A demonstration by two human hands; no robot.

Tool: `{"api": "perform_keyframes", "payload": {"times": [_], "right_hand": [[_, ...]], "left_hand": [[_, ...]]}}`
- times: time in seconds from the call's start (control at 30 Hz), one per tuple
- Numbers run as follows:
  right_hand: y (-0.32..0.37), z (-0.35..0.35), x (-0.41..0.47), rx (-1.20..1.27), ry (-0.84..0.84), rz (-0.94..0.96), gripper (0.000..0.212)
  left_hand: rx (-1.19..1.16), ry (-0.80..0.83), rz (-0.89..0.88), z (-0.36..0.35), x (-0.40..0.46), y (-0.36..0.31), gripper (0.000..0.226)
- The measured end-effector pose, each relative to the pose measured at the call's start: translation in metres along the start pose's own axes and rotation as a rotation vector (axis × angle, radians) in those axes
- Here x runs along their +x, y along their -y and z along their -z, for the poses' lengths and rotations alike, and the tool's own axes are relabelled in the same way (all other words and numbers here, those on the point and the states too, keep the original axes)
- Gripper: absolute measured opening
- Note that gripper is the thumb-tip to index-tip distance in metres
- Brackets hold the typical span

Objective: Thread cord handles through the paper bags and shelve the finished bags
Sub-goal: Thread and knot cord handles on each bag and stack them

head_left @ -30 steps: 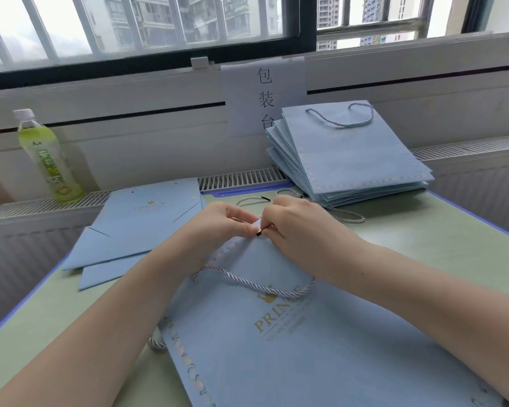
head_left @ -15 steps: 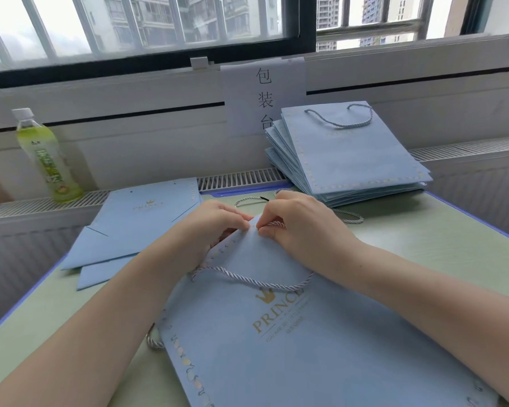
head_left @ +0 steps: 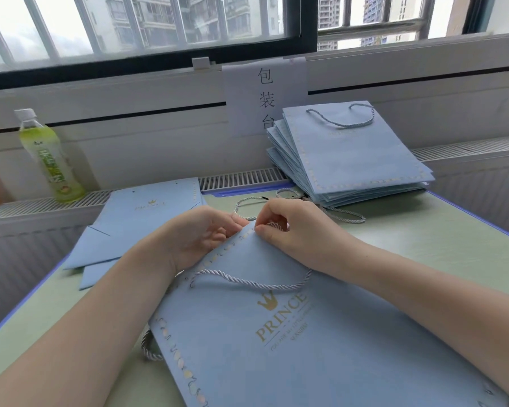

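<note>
Head view: a blue paper bag (head_left: pixel 291 342) lies flat on the green table (head_left: pixel 423 239), right in front of the person. Both hands meet at the bag's top edge. The left hand (head_left: pixel 200 236) pinches that edge w/ curled fingers & holds it up a bit. The right hand (head_left: pixel 288 227) pinches a twisted cord (head_left: pixel 272 224) at the same spot. One cord handle (head_left: pixel 247 282) is already in on the near side.

I think the step now is poking the 2nd cord thru a hole. To do it well: keep the edge still, aim the cord tip straight at the hole, push slow, then pull it snug. Don't yank or the paper may rip.

Done bags (head_left: pixel 350 154) sit stacked at the back right, well apart. Flat bags w/o cords (head_left: pixel 135 227) wait on the left.
</note>
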State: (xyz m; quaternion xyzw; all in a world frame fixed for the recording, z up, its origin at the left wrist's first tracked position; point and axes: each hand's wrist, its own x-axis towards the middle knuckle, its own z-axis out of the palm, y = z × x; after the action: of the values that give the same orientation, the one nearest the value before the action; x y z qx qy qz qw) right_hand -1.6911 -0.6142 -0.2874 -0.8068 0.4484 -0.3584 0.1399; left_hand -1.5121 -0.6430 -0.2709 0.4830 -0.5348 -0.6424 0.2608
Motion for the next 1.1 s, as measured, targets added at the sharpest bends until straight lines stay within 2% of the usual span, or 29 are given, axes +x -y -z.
{"api": "perform_keyframes", "payload": {"times": [0.17,0.27,0.33,0.67,0.77,0.83,0.9,0.97,1.03,1.1], "right_hand": [[0.003,0.002,-0.001,-0.018,-0.042,0.022,0.005],[0.003,0.001,-0.001,-0.031,-0.031,0.032,0.006],[0.002,0.001,-0.001,-0.044,-0.018,0.035,0.006],[-0.002,-0.006,-0.001,0.084,0.077,-0.027,0.005],[0.002,0.003,0.0,0.331,0.095,-0.134,0.005],[0.004,0.015,0.003,0.631,0.036,-0.239,0.009],[0.006,0.026,0.008,1.034,-0.111,-0.333,0.015],[0.004,0.034,0.012,1.285,-0.335,-0.351,0.02],[0.003,0.037,0.014,1.311,-0.483,-0.333,0.021],[0.002,0.035,0.013,1.249,-0.523,-0.337,0.022]], "left_hand": [[-0.146,0.126,0.03,0.007,0.009,0.006,0.034],[-0.108,0.219,0.029,0.014,0.011,0.01,0.049],[-0.094,0.241,0.025,0.016,0.012,0.012,0.047],[0.113,-0.028,-0.043,0.002,0.008,0.007,0.019],[0.172,-0.106,-0.083,-0.004,0.007,0.006,0.007],[0.175,-0.147,-0.103,-0.006,0.007,0.006,0.006],[0.217,-0.164,-0.161,-0.007,0.007,0.005,0.01],[0.314,-0.162,-0.256,-0.01,0.006,0.004,0.006],[0.448,-0.177,-0.346,-0.012,0.004,0.002,0.007],[0.642,-0.233,-0.422,-0.015,0.002,-0.001,0.006]]}}
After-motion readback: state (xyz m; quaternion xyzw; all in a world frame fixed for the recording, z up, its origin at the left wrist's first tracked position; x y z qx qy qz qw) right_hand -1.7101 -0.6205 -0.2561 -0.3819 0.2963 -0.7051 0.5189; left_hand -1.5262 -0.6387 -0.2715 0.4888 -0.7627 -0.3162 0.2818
